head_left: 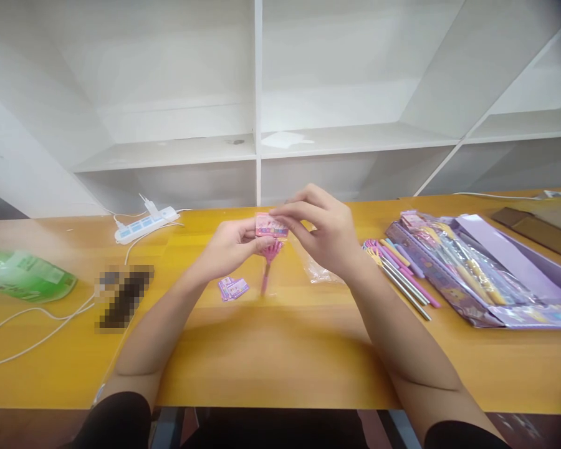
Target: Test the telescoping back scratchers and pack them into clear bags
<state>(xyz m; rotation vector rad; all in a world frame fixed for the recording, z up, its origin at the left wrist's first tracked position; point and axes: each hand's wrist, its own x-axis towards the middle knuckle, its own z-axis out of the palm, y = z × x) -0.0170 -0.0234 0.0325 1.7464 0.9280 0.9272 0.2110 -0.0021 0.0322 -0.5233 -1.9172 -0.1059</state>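
Note:
My left hand (236, 248) grips, between thumb and fingers, a clear bag with a pink printed card (271, 226) at its top. Inside the bag hangs a pink hand-shaped back scratcher (267, 265), head up and rod pointing down. At the card's upper right edge, my right hand (325, 227) pinches with thumb and fingertips. Several small purple cards (232, 288) lie on the table below my left hand. A clear plastic bag (320, 271) lies partly hidden behind my right hand.
Loose back scratchers (404, 271) in several colours lie on the right, beside a purple display box (477, 274) holding bagged ones. To the left are a white power strip (147, 224), a green plastic package (25, 275), a white cable (51, 317) and a pixelated dark object (124, 299). White shelving (258, 112) stands behind.

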